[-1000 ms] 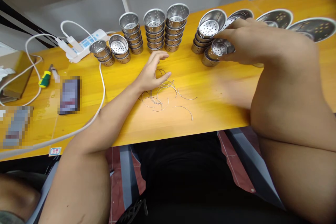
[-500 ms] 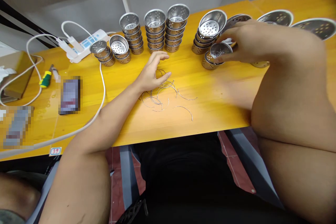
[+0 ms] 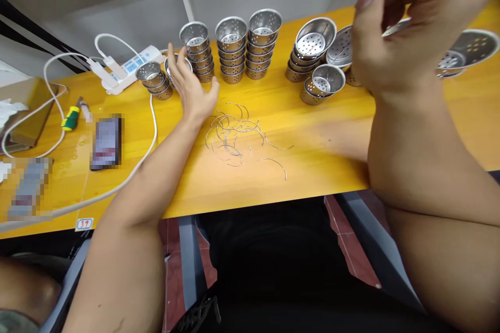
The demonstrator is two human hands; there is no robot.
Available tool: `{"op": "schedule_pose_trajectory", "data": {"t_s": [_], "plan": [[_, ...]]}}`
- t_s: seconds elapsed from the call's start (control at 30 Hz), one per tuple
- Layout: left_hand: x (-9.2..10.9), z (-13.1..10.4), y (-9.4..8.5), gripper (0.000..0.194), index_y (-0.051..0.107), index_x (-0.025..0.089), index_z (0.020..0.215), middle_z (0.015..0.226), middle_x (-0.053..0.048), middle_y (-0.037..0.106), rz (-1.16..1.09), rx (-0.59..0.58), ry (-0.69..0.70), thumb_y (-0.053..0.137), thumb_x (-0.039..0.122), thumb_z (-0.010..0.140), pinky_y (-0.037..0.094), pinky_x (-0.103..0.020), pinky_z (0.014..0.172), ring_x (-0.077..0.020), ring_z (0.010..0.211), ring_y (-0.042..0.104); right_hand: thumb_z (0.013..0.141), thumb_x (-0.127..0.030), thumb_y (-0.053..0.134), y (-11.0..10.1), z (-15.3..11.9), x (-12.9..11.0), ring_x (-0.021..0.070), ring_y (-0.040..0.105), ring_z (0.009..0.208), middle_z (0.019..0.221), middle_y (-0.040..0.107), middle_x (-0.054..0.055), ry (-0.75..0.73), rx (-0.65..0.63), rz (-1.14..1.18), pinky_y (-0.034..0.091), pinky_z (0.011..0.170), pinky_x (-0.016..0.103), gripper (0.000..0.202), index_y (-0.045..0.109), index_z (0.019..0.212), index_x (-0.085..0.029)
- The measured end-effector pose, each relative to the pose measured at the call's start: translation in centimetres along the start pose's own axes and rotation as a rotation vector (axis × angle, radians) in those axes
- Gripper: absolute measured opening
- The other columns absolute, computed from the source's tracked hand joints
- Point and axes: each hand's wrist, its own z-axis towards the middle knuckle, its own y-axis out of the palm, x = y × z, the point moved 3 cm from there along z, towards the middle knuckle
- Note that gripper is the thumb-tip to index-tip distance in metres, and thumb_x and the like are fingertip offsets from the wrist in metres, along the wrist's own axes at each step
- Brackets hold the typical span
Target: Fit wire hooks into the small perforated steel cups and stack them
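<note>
My left hand [image 3: 193, 86] is open, fingers spread, in front of a short stack of perforated metal cups [image 3: 187, 66] that it partly hides; contact cannot be told. My right hand [image 3: 414, 31], blurred, is raised at the right above other perforated cups. Its thumb stands apart from the bent fingers, and nothing shows between them. Left of that hand, a perforated metal cup [image 3: 328, 79] leans inside another cup [image 3: 311, 97]. Several thin curved wires [image 3: 238, 138] lie in a loose pile between my forearms.
Taller cup stacks [image 3: 231, 54] line the back of the yellow table [image 3: 219, 190]. A power strip [image 3: 130, 67], its white cable [image 3: 153, 130], a screwdriver [image 3: 71, 117] and two pixelated devices lie at the left. More cups [image 3: 474, 47] stand at the far right.
My left hand has moved left and back from the wires to the short cup stack. My right hand has let go of the leaning cup and risen up and right.
</note>
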Motion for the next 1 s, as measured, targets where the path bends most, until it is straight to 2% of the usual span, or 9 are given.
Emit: {"op": "schedule_pose_trajectory", "data": {"t_s": [0.1, 0.17, 0.23, 0.33, 0.47, 0.57, 0.63, 0.77, 1.0], "plan": [[-0.4, 0.2, -0.1, 0.075, 0.041, 0.029, 0.173, 0.191, -0.009, 0.045, -0.059, -0.007, -0.110, 0.069, 0.062, 0.113, -0.015, -0.074, 0.158, -0.0200, 0.188, -0.038, 0.109, -0.073, 0.043, 0.6, -0.3, -2.5, 0.0241, 0.057, 0.062, 0.068, 0.061, 0.006, -0.158, 0.018, -0.086, 0.050, 0.069, 0.048, 0.050, 0.039, 0.080, -0.033], [-1.0, 0.0, -0.2, 0.071, 0.038, 0.027, 0.173, 0.190, -0.008, 0.047, -0.028, 0.053, -0.113, 0.065, 0.060, 0.116, -0.023, -0.069, 0.156, -0.0151, 0.187, -0.038, 0.107, -0.065, 0.048, 1.0, -0.5, -2.9, 0.0234, 0.062, 0.063, 0.069, 0.066, 0.006, -0.177, -0.039, -0.078, 0.053, 0.068, 0.044, 0.043, 0.044, 0.080, -0.032], [-1.8, -0.3, -0.1, 0.069, 0.042, 0.030, 0.171, 0.188, -0.008, 0.050, -0.011, 0.061, -0.066, 0.068, 0.058, 0.113, -0.018, -0.065, 0.158, -0.0155, 0.192, -0.024, 0.107, -0.055, 0.054, 1.4, -0.8, -2.8, 0.0224, 0.063, 0.064, 0.069, 0.068, 0.005, -0.214, -0.064, -0.034, 0.053, 0.067, 0.042, 0.036, 0.048, 0.080, -0.031], [-1.7, -0.5, -0.3, 0.069, 0.051, 0.036, 0.162, 0.187, -0.009, 0.052, -0.030, 0.021, -0.031, 0.082, 0.052, 0.103, -0.001, -0.068, 0.163, -0.0275, 0.195, 0.005, 0.106, -0.041, 0.061, 1.8, -1.3, -2.4, 0.0197, 0.058, 0.061, 0.069, 0.066, 0.003, -0.281, -0.067, 0.049, 0.049, 0.065, 0.040, 0.028, 0.051, 0.082, -0.030], [2.9, -0.3, -1.4, 0.070, 0.061, 0.032, 0.154, 0.192, -0.011, 0.043, 0.145, -0.071, -0.310, 0.090, 0.039, 0.091, 0.007, -0.063, 0.163, -0.0381, 0.192, 0.021, 0.110, -0.042, 0.060, 2.2, -1.6, -2.2, 0.0172, 0.056, 0.063, 0.070, 0.063, 0.000, -0.334, -0.094, 0.037, 0.047, 0.063, 0.035, 0.030, 0.054, 0.085, -0.029], [7.5, -0.1, -2.0, 0.062, 0.070, 0.022, 0.148, 0.194, -0.017, 0.037, 0.275, -0.184, -0.423, 0.087, 0.033, 0.089, -0.009, -0.058, 0.163, -0.0430, 0.191, 0.024, 0.116, -0.042, 0.058, 2.4, -1.8, -2.3, 0.0180, 0.058, 0.067, 0.073, 0.063, 0.000, -0.382, -0.091, 0.053, 0.046, 0.065, 0.035, 0.030, 0.059, 0.088, -0.028], [9.0, 0.0, -2.0, 0.064, 0.071, 0.021, 0.147, 0.194, -0.017, 0.036, 0.248, -0.213, -0.457, 0.088, 0.034, 0.087, -0.015, -0.063, 0.161, -0.0470, 0.191, 0.023, 0.116, -0.038, 0.061, 2.5, -1.9, -2.3, 0.0188, 0.059, 0.067, 0.074, 0.064, 0.000, -0.410, -0.091, 0.079, 0.047, 0.065, 0.036, 0.028, 0.062, 0.090, -0.028], [8.3, 0.0, -1.7, 0.074, 0.071, 0.023, 0.149, 0.194, -0.017, 0.037, 0.168, -0.219, -0.498, 0.093, 0.039, 0.080, -0.017, -0.071, 0.158, -0.0489, 0.193, 0.006, 0.114, -0.032, 0.067, 2.7, -2.2, -2.5, 0.0169, 0.059, 0.068, 0.074, 0.065, -0.001, -0.442, -0.096, 0.106, 0.046, 0.068, 0.034, 0.023, 0.066, 0.092, -0.025], [6.3, 0.1, -1.8, 0.104, 0.053, 0.022, 0.170, 0.197, -0.017, 0.032, 0.148, -0.078, -0.433, 0.098, 0.042, 0.079, -0.021, -0.057, 0.159, -0.0428, 0.195, -0.002, 0.112, -0.028, 0.069, 3.0, -2.5, -2.8, 0.0146, 0.057, 0.069, 0.075, 0.065, -0.001, -0.447, -0.129, 0.148, 0.042, 0.068, 0.032, 0.020, 0.068, 0.093, -0.022]]}}
